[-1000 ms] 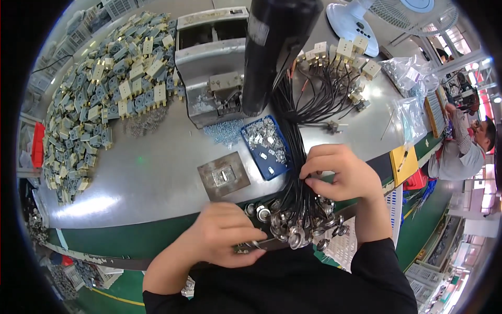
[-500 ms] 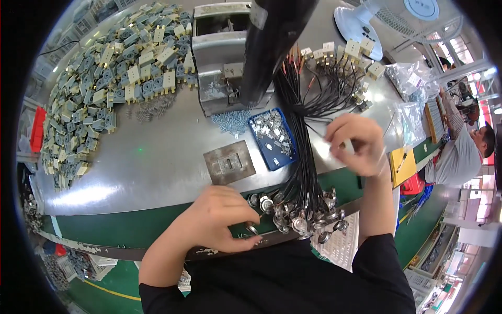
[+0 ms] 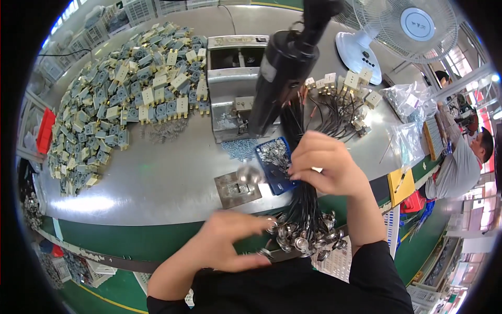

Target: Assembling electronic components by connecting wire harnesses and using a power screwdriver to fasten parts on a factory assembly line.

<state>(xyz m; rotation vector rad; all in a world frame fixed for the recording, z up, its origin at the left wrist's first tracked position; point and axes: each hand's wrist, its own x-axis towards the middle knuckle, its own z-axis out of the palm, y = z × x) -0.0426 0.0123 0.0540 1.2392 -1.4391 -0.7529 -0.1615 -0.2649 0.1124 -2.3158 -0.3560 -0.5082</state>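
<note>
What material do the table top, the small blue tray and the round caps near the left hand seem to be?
Table top: probably bare metal, grey with a soft glare.
Blue tray: likely plastic, flat even colour.
Round caps beside the left hand: seemingly polished metal, silvery with bright glints.
</note>
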